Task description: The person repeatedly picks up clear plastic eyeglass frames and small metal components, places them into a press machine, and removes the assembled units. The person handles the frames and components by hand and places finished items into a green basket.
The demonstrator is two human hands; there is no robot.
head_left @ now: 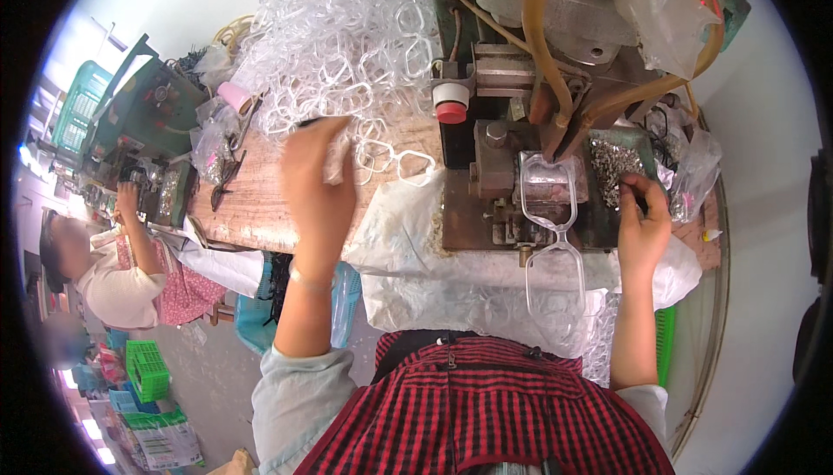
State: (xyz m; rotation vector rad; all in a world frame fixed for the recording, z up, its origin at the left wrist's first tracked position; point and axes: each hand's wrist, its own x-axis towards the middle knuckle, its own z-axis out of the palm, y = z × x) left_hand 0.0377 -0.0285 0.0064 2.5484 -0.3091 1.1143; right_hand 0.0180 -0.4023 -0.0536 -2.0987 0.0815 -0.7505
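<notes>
My left hand (pixel 318 189) is raised over the worktable, smeared by motion, beside a big heap of clear plastic eyeglass frames (pixel 334 50). Its fingers are too blurred to read. One clear eyeglass frame (pixel 564 236) sits on the bench machine (pixel 495 158), one rim over the metal block below the machine's head and the other hanging toward me. My right hand (pixel 644 228) reaches into a tray of tiny metal parts (pixel 613 163) right of that block. Thumb and forefinger are brought together at the parts; whatever they pinch is too small to name.
Thick yellowish hoses (pixel 531 15) loop down around the machine head. A red push button (pixel 451 112) stands on the machine's left. White plastic sheeting (pixel 403 219) covers the table's near edge. At the left, another person (pixel 121 280) works at a green machine (pixel 147 106).
</notes>
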